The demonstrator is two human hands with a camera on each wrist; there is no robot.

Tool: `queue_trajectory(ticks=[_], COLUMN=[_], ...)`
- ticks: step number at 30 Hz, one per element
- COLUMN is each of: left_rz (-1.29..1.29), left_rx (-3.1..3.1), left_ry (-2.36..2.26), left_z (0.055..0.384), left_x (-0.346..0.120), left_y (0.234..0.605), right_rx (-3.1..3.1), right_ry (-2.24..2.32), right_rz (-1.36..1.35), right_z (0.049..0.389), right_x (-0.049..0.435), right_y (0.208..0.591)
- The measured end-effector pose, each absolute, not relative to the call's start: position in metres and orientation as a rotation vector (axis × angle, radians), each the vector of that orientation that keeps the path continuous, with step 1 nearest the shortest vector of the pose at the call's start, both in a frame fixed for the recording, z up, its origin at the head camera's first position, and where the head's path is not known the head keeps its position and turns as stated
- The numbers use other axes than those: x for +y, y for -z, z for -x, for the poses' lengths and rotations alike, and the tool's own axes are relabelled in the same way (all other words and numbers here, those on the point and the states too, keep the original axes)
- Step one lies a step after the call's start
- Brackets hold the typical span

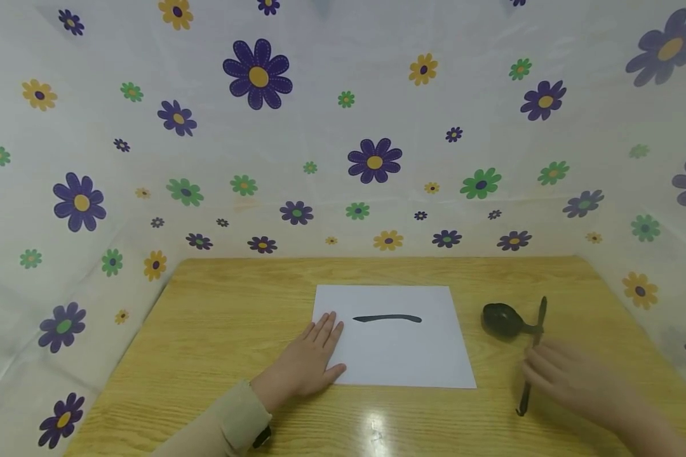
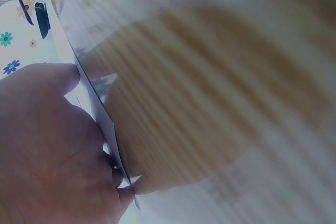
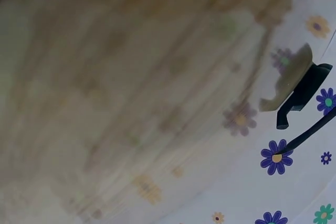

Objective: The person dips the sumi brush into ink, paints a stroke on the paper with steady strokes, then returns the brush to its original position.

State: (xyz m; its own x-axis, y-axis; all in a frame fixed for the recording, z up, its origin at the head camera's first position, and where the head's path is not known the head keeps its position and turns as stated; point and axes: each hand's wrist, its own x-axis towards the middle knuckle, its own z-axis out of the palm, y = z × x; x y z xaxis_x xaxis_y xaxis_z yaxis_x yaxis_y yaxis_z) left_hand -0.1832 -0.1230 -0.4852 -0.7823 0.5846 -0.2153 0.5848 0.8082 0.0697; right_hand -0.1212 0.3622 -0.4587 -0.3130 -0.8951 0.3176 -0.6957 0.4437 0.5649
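A sheet of white paper (image 1: 400, 355) lies on the table, with one dark, nearly horizontal brush stroke (image 1: 387, 318) across its upper middle. My left hand (image 1: 309, 362) rests on the paper's left edge, fingers extended and thumb apart; the left wrist view shows this hand (image 2: 47, 140) close up along the sheet's edge. Right of the paper, my right hand (image 1: 571, 377), slightly blurred, grips a dark writing brush (image 1: 540, 320) by its handle. The brush tip (image 3: 291, 148) points away from me, beside the short handle of a black spoon-shaped dish (image 1: 502, 320). Whether tip and dish touch, I cannot tell.
The wooden table (image 1: 217, 330) reflects light near its front edge. A white cloth (image 1: 320, 127) with purple, yellow and green flowers hangs behind it and along both sides. A dark band (image 1: 262, 437) shows at the left sleeve's cuff.
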Motion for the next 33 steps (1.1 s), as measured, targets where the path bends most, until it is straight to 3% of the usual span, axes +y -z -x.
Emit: queue_trajectory(ticks=[33], left_rz=[-0.932], left_rx=[2.771], left_ry=[0.000], left_z=[0.183], left_x=[-0.124], left_y=[0.488], right_rx=[-2.080], right_ry=[0.427], right_rz=[-1.415], right_z=[0.133], right_x=[0.355], right_y=[0.473])
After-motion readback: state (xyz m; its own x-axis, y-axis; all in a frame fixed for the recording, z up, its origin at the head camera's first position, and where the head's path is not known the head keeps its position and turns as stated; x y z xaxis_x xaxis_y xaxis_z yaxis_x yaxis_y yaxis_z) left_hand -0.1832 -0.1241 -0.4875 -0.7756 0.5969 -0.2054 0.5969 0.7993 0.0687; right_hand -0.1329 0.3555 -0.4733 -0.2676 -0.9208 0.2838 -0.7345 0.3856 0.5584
